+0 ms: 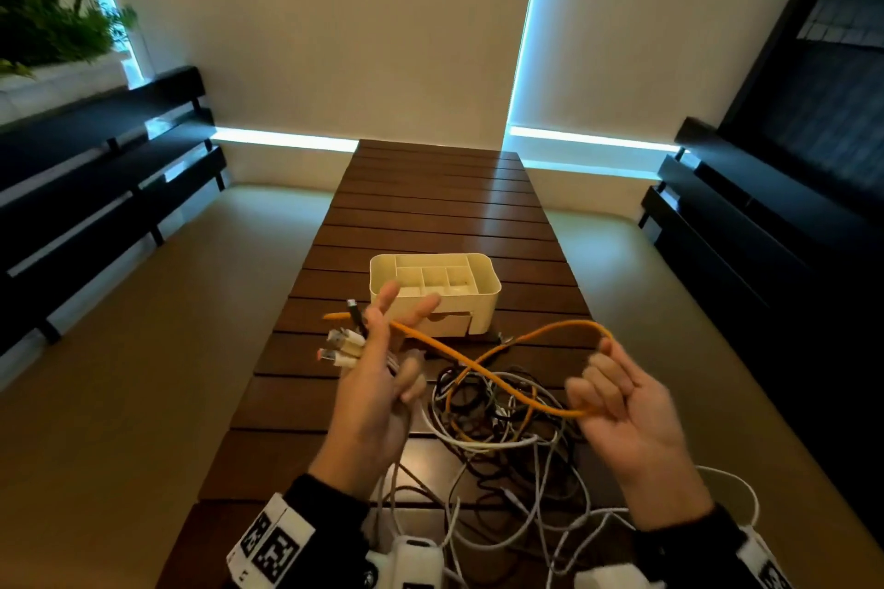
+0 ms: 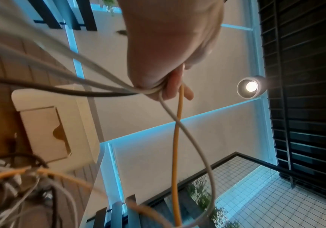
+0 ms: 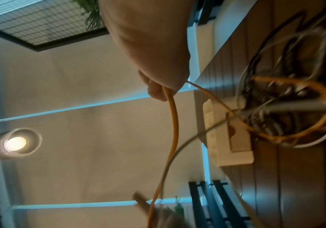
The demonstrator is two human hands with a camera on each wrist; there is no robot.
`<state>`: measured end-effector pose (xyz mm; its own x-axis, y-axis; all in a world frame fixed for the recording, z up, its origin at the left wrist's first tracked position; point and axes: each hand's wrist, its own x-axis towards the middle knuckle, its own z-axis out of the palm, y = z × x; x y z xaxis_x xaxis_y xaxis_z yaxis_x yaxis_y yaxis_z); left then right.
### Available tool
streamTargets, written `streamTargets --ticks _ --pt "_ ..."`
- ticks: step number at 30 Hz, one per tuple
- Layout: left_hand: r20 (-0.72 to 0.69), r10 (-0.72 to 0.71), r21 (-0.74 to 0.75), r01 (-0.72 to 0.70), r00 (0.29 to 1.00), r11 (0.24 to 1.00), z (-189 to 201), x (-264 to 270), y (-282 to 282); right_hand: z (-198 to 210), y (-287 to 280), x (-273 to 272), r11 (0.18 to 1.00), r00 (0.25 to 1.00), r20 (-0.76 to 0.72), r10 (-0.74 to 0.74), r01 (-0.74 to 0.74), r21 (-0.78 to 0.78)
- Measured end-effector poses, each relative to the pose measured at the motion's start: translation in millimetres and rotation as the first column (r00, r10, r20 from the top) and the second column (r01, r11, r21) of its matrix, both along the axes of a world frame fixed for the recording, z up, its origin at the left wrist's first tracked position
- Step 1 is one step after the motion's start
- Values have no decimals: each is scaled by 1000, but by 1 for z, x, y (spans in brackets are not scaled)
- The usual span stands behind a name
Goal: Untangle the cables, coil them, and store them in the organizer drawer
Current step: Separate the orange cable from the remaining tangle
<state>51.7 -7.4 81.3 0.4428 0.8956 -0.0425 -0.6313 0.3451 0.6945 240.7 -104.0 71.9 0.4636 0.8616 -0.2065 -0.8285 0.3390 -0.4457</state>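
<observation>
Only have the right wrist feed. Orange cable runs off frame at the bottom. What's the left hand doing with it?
Observer: The left hand grips a bunch of plug ends, and the orange cable passes through its fingers too.
Operator: Organizer top, anything in it?
Observer: In the head view, the organizer compartments look empty.
Operator: Right hand grip?
Observer: The right hand holds one orange loop, raised above the tangle on the table.
</observation>
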Motion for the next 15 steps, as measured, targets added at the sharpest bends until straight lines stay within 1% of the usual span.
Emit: streamTargets --ticks 2,4,7,11,12,13,14,15 --pt "-18 87 33 -86 996 996 4 -7 8 -17 -14 11 1000 999 -25 -28 27 -16" --pt "-25 115 86 -113 993 990 8 -11 13 -31 -26 18 998 999 -15 -43 42 -55" --pt "-34 115 143 -109 993 984 10 -14 14 -41 -35 23 992 998 0 -66 66 -104" --pt "-101 91 214 -68 991 975 8 -10 8 -51 -42 26 985 998 -17 -55 51 -165" --pt "-121 82 228 -53 989 972 7 -9 7 -52 -43 27 977 999 -9 -53 50 -207" --pt "-143 76 239 -40 987 970 7 -8 5 -55 -42 28 959 999 16 -37 40 -282" --pt "-161 69 250 -27 984 968 7 -6 3 -57 -42 28 920 996 89 -8 42 -389" --pt "-169 54 262 -8 984 965 8 -5 2 -55 -40 25 844 979 203 31 83 -529"
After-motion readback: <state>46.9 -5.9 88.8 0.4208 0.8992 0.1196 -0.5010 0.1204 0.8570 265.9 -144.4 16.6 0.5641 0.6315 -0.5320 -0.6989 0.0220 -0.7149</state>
